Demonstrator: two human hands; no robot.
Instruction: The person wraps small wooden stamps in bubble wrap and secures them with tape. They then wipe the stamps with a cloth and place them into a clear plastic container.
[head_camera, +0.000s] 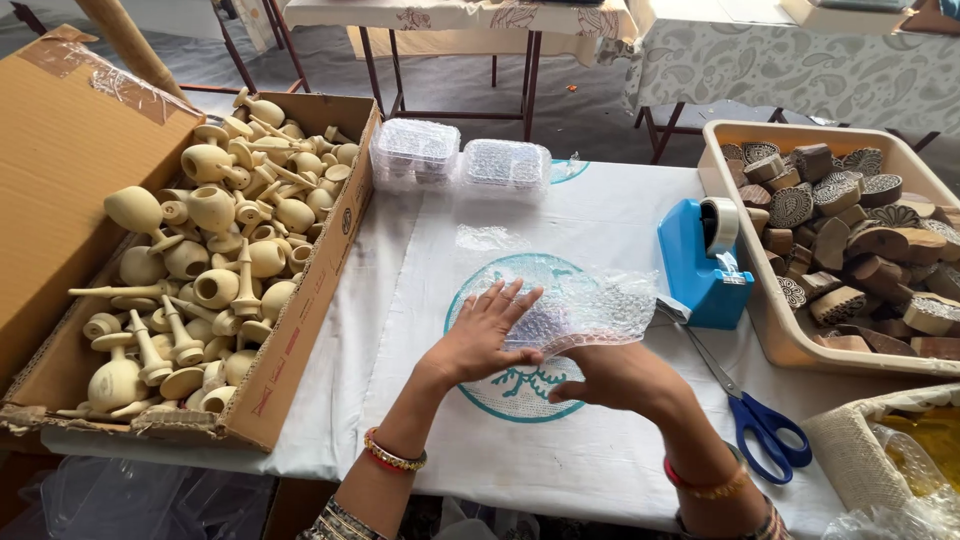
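Spread over the table: a white cloth (600, 200) printed with a round teal emblem (480, 400), half covered by the work.

At far left, a big open brown cardboard box (300, 330), flaps raised, piled with pale turned-wood pieces (215, 260): cups, spindles, small goblets. Strips of clear tape on the upper flap; faint dark printing along the side wall, too small to tell.

At right, a beige plastic tub (790, 350) heaped with dark carved wooden blocks (850, 240). Just left of it, touching or nearly so, a blue tape dispenser (700, 265) with a pale roll on top. Beneath that, blue-handled scissors (760, 420), blades pointing up-left toward the dispenser.

At the back of the cloth, two clear plastic clamshell boxes (460, 155) side by side.

At centre, a crumpled sheet of clear bubble wrap (590, 310), long axis running left to right over the emblem, bunched higher at the right end; possibly folded round something, not certain through the plastic.

Left hand (485, 335) flat on the wrap's left edge, fingers (510, 300) spread and pressing down, gripping nothing. Right hand (610, 375) at the near edge, knuckles up, fingers curled under and pinching the wrap's lower rim. Wrap lying just ahead of both hands, away from the body; both equally near.
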